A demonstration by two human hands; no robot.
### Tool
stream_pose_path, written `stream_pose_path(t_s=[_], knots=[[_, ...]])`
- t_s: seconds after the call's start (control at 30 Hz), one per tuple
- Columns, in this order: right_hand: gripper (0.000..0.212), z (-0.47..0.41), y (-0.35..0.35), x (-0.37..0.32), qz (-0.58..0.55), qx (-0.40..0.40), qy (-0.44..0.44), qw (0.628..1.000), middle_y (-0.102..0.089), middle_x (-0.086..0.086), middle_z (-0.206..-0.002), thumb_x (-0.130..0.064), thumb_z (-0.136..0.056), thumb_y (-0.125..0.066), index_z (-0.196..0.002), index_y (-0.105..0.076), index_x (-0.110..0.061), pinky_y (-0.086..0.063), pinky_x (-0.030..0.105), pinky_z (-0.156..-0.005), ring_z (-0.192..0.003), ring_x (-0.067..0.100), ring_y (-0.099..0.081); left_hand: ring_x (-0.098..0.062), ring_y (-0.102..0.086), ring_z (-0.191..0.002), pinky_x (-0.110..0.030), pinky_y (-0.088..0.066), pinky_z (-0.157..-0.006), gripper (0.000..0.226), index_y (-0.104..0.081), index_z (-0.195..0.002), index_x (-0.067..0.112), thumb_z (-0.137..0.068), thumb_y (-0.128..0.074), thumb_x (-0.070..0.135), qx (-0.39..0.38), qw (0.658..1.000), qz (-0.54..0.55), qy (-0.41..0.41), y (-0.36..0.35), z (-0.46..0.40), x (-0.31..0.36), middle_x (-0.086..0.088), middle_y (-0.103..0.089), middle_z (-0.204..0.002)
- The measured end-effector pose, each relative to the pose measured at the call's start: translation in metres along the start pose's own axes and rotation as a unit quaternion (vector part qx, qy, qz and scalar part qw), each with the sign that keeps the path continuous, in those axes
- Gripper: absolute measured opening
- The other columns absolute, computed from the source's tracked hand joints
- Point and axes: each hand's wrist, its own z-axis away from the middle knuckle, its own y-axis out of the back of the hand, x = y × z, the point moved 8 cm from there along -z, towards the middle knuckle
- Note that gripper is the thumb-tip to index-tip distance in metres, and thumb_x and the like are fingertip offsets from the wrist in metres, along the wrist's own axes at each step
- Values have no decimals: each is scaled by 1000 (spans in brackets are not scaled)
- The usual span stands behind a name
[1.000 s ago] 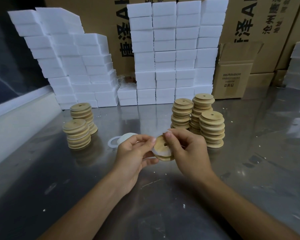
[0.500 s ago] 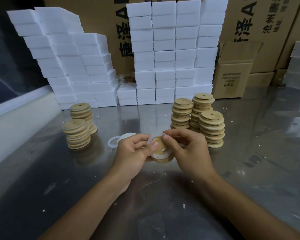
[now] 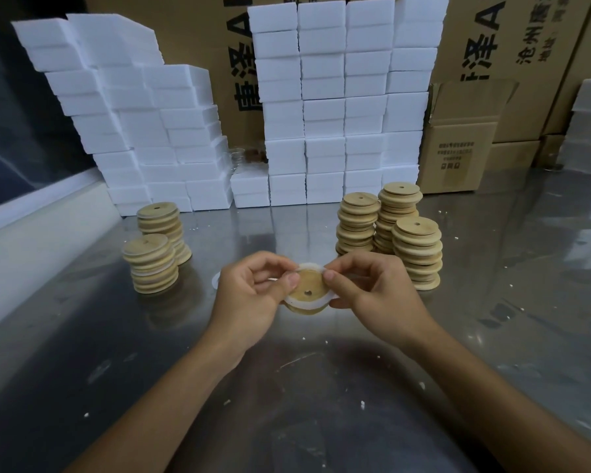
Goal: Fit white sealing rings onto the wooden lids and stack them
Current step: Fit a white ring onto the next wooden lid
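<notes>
Between my two hands sits a round wooden lid [image 3: 308, 291] with a small centre hole, its face turned up toward me. A white sealing ring [image 3: 313, 268] wraps around its rim. My left hand [image 3: 253, 295] pinches the lid's left edge with thumb and fingers. My right hand [image 3: 376, 291] pinches the right edge and the ring. Two stacks of lids with white rings [image 3: 152, 264] stand at the left. Three stacks of plain lids [image 3: 417, 252] stand at the right. A loose white ring [image 3: 215, 279] lies on the table behind my left hand, mostly hidden.
The metal table [image 3: 321, 387] carries small white crumbs. White foam blocks [image 3: 342, 104] are piled along the back, with cardboard boxes [image 3: 458, 145] behind and at the right. A white ledge [image 3: 31, 240] borders the table on the left.
The lid has turned from edge-on to face-up between my hands, and the white ring has come around more of its rim. Both hands have stayed in place.
</notes>
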Motion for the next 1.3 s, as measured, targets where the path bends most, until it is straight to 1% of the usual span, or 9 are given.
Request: stream_pose_path(t_s=[0.17, 0.37, 0.57, 0.73, 0.87, 0.97, 1.07, 1.2, 1.3], knots=[[6, 1, 0, -1, -8, -3, -15, 1000, -74, 17, -80, -4, -89, -69, -85, -72, -1, -62, 47, -74, -78, 32, -73, -9, -70, -71, -18, -53, -62, 21, -68, -78, 18, -82, -71, -2, 2, 1000, 0, -2, 0, -1, 1, 2, -75, -77], [7, 3, -3, -4, -37, -16, -29, 999, -73, 14, -76, 0, -88, -69, -83, -70, 5, -62, 44, -73, -71, 19, -71, -5, -68, -69, -15, -52, -63, 23, -66, -77, 16, -85, -67, -5, 12, 1000, 17, -3, 1, -1, 5, 5, -74, -73], [8, 5, -4, -6, -39, -22, -30, 999, -74, 20, -83, -1, -88, -68, -87, -70, 7, -62, 44, -75, -80, 31, -74, -1, -68, -69, -12, -50, -63, 23, -65, -78, 18, -86, -67, -3, 10, 1000, -10, -17, 1, 0, 7, 11, -73, -73], [7, 4, -4, -3, -34, -15, -41, 998, -75, 18, -81, -1, -88, -69, -84, -71, 5, -63, 42, -73, -78, 29, -74, -1, -67, -70, -13, -50, -65, 24, -65, -78, 20, -87, -66, -2, 8, 1000, -17, -12, 0, 0, 6, 11, -72, -72], [8, 3, -4, 0, -51, -13, -60, 997, -75, 19, -83, 0, -88, -69, -83, -70, 6, -63, 40, -73, -81, 31, -74, -3, -67, -67, -13, -50, -63, 23, -66, -77, 17, -85, -67, -4, 19, 1000, 0, -7, 2, 0, 8, 8, -71, -70], [10, 3, -5, 1, -78, -34, -82, 993, -75, 18, -83, -1, -88, -69, -83, -68, 8, -63, 39, -75, -79, 25, -73, -5, -67, -67, -14, -51, -63, 22, -66, -76, 14, -85, -67, -6, 25, 999, 31, -3, 2, 0, 8, 6, -71, -69], [10, 4, -7, 2, -80, -61, -90, 991, -73, 9, -76, -4, -88, -69, -81, -67, 3, -63, 40, -73, -75, 16, -72, -6, -66, -66, -15, -51, -63, 22, -66, -76, 13, -84, -66, -7, 32, 998, 54, 5, 2, 0, 7, 5, -71, -68], [13, 5, -10, 3, -97, -95, -110, 985, -74, 16, -81, -8, -86, -72, -82, -68, 3, -62, 39, -69, -79, 21, -73, -10, -65, -67, -17, -52, -62, 22, -67, -76, 13, -84, -66, -7, 38, 996, 80, 20, 5, -1, 5, 2, -70, -70], [11, 5, -11, 4, -110, -108, -119, 981, -75, 16, -82, -9, -84, -73, -81, -69, 0, -62, 37, -69, -81, 25, -74, -10, -64, -67, -18, -52, -62, 21, -66, -77, 13, -85, -65, -7, 40, 994, 94, 29, 5, -1, 5, 2, -70, -69]])
